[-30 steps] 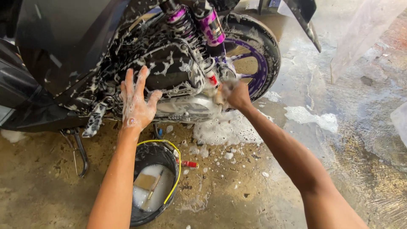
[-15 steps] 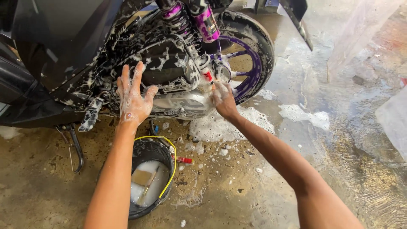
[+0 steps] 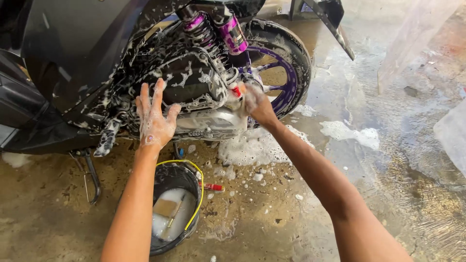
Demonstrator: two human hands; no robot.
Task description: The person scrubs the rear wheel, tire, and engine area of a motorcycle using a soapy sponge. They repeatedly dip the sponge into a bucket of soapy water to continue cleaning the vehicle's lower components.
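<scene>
Foam covers the black scooter engine (image 3: 194, 82) in the upper middle of the frame. The left hand (image 3: 154, 121) rests open, fingers spread, against it. The right hand (image 3: 257, 104) presses near the purple rear wheel (image 3: 286, 73); its grip cannot be told.

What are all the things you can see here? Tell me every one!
scooter: one, black, soapy, across the top left
rear wheel: one, black tyre with purple rim, top middle
shock absorbers: two, purple, above the wheel
side stand: one, dark metal, down on the floor at left
bucket: one, black with yellow handle, on the floor between the arms, soapy water and a brush inside
small red thing: one, red, on the floor right of the bucket
foam patches: several, white, on the wet concrete floor
left hand: one, soapy, fingers spread, flat by the engine casing
right hand: one, foamy, reaching in beside the wheel
</scene>
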